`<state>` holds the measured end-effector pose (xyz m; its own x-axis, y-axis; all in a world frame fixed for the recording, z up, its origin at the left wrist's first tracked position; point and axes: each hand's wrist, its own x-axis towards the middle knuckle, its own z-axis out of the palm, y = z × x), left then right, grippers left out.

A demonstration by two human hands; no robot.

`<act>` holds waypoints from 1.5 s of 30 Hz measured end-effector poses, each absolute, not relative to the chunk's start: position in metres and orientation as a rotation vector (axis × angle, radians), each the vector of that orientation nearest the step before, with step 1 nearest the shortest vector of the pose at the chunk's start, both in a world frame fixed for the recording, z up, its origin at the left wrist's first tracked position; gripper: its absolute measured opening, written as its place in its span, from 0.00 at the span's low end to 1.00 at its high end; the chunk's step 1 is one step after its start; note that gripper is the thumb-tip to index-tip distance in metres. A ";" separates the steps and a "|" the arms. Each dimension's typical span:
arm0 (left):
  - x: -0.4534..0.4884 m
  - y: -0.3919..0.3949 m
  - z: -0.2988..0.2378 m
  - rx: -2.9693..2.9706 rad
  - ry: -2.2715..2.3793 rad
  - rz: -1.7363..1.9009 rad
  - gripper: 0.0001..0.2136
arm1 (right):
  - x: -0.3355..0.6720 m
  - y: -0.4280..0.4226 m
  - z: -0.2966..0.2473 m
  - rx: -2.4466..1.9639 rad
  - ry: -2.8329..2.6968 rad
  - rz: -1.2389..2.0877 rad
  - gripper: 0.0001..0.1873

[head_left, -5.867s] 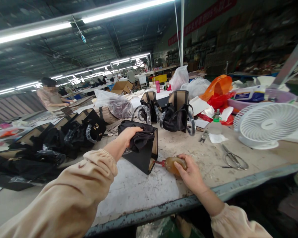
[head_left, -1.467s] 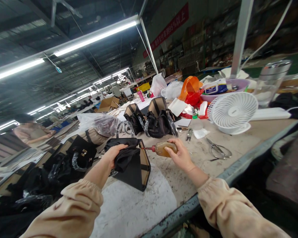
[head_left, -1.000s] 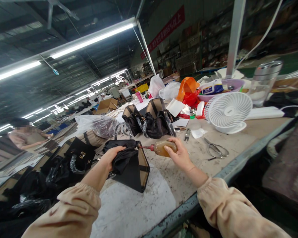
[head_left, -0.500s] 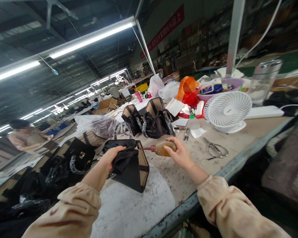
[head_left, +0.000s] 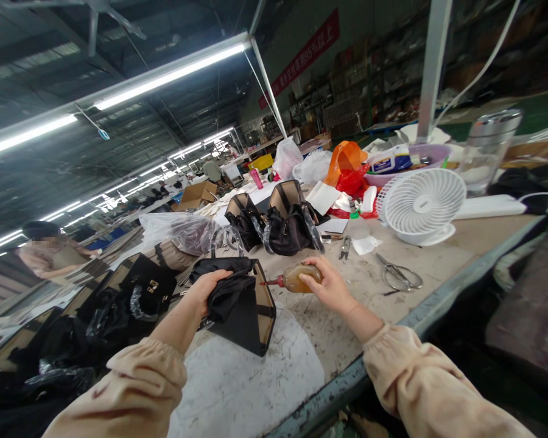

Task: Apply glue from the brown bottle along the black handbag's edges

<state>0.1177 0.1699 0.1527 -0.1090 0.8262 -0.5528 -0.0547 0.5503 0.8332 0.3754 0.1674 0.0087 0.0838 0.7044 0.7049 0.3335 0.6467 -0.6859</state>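
A black handbag (head_left: 244, 331) with a tan inside edge lies tilted on the worktable in front of me. My left hand (head_left: 212, 289) is closed on its bunched black lining (head_left: 231, 295), near the bag's top. In my right hand (head_left: 331, 286) is a squeeze bottle (head_left: 301, 278) of amber liquid, held on its side. Its red nozzle (head_left: 274, 281) points left, at the tan edge of the open bag end; I cannot tell whether the tip touches. Under the bag lies a white sheet (head_left: 251, 395).
Black bags (head_left: 287, 225) with wrapped handles stand behind, and more bags (head_left: 137, 286) line the left. To the right are scissors (head_left: 399, 274), thread snips (head_left: 345, 247), a white fan (head_left: 422, 204) and a clear jar (head_left: 491, 152). A person (head_left: 50, 249) works at far left.
The bottle in my right hand has tipped slightly, its nozzle now a little lower and to the right along the bag's edge. My left hand stays on the lining.
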 end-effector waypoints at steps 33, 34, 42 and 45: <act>0.115 0.172 0.147 0.710 1.486 0.866 0.08 | 0.374 0.158 0.039 -0.917 -1.387 0.250 0.09; 0.115 0.172 0.147 0.716 1.488 0.862 0.08 | 0.373 0.159 0.039 -0.917 -1.380 0.253 0.09; 0.117 0.167 0.153 0.701 1.535 0.793 0.09 | 0.367 0.154 0.044 -0.902 -1.341 0.203 0.09; 0.118 0.167 0.154 0.704 1.533 0.797 0.09 | 0.364 0.150 0.047 -0.914 -1.334 0.169 0.09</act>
